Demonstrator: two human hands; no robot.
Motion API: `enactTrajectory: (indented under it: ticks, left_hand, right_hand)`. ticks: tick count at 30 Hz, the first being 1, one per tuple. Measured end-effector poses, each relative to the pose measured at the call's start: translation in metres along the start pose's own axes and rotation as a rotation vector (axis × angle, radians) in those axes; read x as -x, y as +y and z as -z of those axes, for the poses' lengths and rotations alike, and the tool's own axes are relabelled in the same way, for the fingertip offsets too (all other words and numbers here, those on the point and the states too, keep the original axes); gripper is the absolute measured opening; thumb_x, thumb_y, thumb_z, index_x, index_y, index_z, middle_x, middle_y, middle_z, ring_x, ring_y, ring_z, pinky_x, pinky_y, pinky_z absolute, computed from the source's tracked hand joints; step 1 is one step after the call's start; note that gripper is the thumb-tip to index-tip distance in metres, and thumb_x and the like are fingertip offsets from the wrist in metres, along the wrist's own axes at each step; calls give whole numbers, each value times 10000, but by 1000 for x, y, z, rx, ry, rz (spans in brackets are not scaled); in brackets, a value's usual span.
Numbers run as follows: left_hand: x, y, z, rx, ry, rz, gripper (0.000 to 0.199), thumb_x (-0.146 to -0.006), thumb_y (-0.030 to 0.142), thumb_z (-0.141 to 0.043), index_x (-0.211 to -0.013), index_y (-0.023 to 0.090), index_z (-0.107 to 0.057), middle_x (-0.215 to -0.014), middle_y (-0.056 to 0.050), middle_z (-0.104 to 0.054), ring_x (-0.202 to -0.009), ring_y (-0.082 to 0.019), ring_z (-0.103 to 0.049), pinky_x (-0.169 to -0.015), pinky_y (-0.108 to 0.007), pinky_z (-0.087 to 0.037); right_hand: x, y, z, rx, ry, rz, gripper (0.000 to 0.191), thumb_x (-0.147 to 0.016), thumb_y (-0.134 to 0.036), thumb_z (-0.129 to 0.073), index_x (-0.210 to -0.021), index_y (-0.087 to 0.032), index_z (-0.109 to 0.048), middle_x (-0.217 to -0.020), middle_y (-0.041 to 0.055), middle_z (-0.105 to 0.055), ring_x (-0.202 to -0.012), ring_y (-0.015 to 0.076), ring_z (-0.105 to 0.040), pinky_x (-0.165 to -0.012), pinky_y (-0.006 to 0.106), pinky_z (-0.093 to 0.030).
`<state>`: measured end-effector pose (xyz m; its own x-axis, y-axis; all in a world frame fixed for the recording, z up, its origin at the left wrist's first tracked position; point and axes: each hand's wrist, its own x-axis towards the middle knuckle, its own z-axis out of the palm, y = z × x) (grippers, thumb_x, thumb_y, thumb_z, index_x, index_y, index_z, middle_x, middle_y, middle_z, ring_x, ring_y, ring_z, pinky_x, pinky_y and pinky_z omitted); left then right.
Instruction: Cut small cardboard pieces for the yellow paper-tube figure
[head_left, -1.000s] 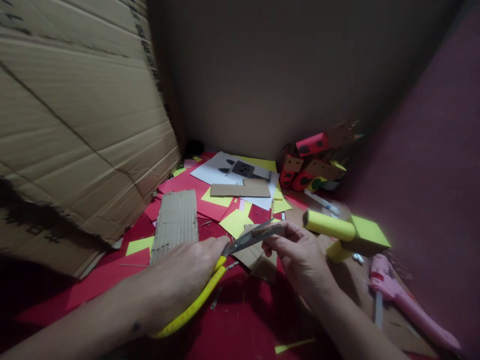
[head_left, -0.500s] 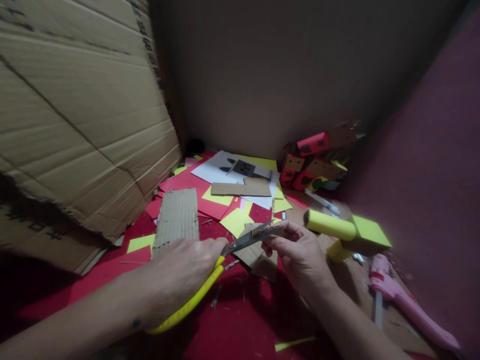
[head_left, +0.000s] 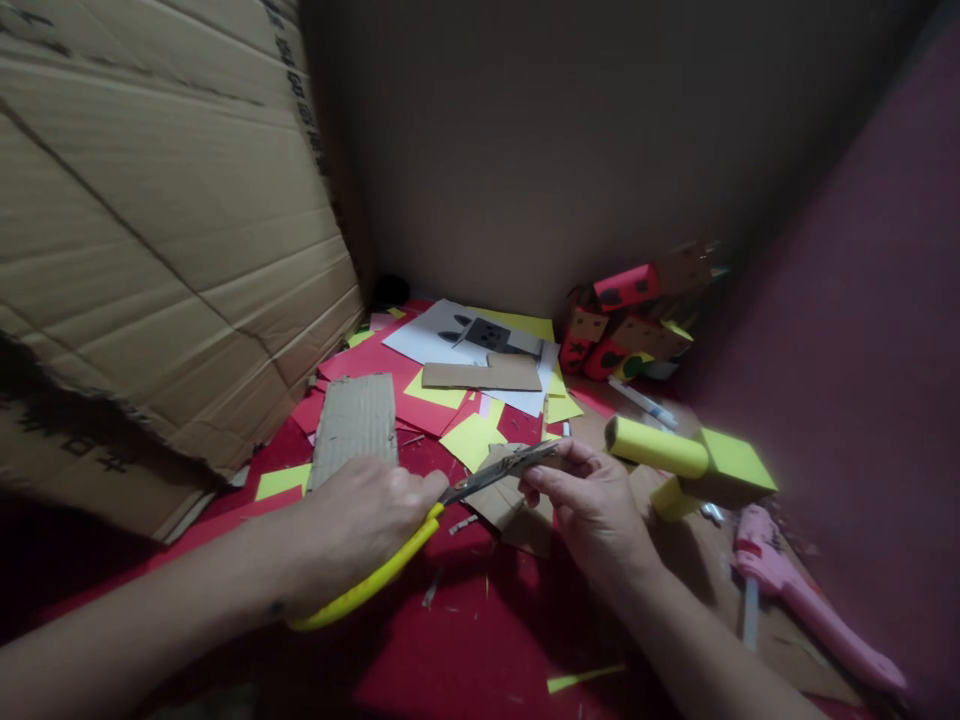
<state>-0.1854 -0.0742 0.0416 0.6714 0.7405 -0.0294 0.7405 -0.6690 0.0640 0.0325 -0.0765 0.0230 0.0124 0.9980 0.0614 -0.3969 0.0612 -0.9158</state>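
Observation:
Yellow-handled scissors (head_left: pixel 382 580) are gripped in my left hand (head_left: pixel 367 525), with their blades pointing up and to the right. My right hand (head_left: pixel 592 500) pinches a small strip of cardboard (head_left: pixel 544 455) between thumb and fingers. The blades lie along that strip and look nearly closed; exactly where they meet it is hard to make out. Beneath the blades, a loose cardboard scrap (head_left: pixel 510 500) rests on the red surface. Just beyond my left hand lies a flat corrugated cardboard piece (head_left: pixel 354 425).
A large cardboard sheet (head_left: pixel 165 250) leans at the left. Paper sheets and an L-shaped cardboard piece (head_left: pixel 484 374) lie ahead. To the right are a yellow paper-covered tube and box model (head_left: pixel 667 450), a pink glue gun (head_left: pixel 810 600) and red decorated models (head_left: pixel 630 320) by the wall.
The scissor blades have come closer together along the strip. My left hand has shifted slightly up and to the left. The right hand still holds the strip.

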Motion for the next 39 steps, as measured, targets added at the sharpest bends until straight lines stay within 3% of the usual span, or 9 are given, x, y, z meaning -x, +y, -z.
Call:
enactTrajectory:
  ticks: [3, 6, 11, 14, 17, 21, 29, 35, 39]
  left_hand:
    - [-3, -2, -5, 84, 6, 88, 210, -776, 63, -396, -802, 193, -559, -514, 15, -450, -423, -132, -351, -438, -258, -160]
    - [-7, -7, -8, 348, 25, 205, 127, -823, 228, -471, -723, 184, -535, -544, -4, -513, -441, -126, -419, -437, -236, -228]
    - [-15, -11, -6, 1127, 119, 310, 314, -869, 439, -469, -777, 157, -572, -659, -46, -636, -533, -139, -579, -480, -225, -416]
    - [-23, -5, -6, 1627, 19, 361, 318, -771, 443, -615, -857, 138, -595, -666, -44, -644, -483, -127, -576, -442, -218, -432]
    - [-34, 5, -8, 1878, -102, 393, 391, -717, 467, -668, -871, 114, -600, -616, -43, -636, -391, -117, -551, -383, -210, -417]
    - [-42, 19, -10, 2001, -194, 377, 383, -714, 450, -673, -869, 105, -612, -559, -41, -632, -364, -128, -562, -366, -208, -442]
    - [-40, 27, -9, 2014, -35, 369, 267, -646, 239, -712, -857, 123, -597, -444, 22, -534, -353, -89, -467, -336, -184, -420]
    - [-36, 28, -12, 1968, 75, 242, 208, -688, 192, -661, -878, 138, -598, -515, 31, -514, -385, -92, -457, -361, -215, -410]
    - [-30, 26, -10, 1815, 104, 204, 130, -730, 229, -650, -786, 126, -595, -551, 27, -486, -437, -85, -454, -412, -221, -387]
  right_hand:
    - [-2, 1, -1, -3, 10, 8, 206, -538, -124, -796, -653, -153, -628, -599, 4, -678, -505, 101, -568, -487, 219, -439]
    - [-4, 0, -3, -7, 9, 1, 205, -535, -132, -796, -640, -154, -622, -574, 4, -671, -502, 110, -573, -490, 227, -435]
    - [-3, -1, -3, -40, -3, -24, 196, -542, -140, -795, -650, -153, -631, -573, 1, -670, -495, 104, -571, -491, 222, -430]
    - [1, 0, -2, 6, -25, 48, 181, -579, -124, -786, -692, -178, -655, -645, -9, -689, -553, 102, -588, -528, 220, -458]
    - [7, 1, 1, 214, -80, 288, 149, -677, -103, -733, -757, -220, -686, -779, -3, -704, -721, 132, -633, -674, 264, -509]
    - [17, 0, 4, 537, -230, 657, 329, -730, -14, -658, -911, -286, -692, -950, 27, -685, -921, 198, -637, -822, 372, -513]
    - [17, -10, 3, 869, -414, 879, 438, -749, 52, -553, -1024, -274, -655, -951, 69, -680, -978, 233, -622, -814, 404, -512]
    - [18, -7, 2, 942, -447, 902, 410, -753, 65, -500, -996, -247, -610, -916, 77, -662, -875, 207, -608, -756, 380, -497]
    - [20, -6, 5, 816, -493, 701, 463, -690, 62, -538, -1016, -266, -558, -978, 56, -620, -898, 202, -584, -792, 365, -479]
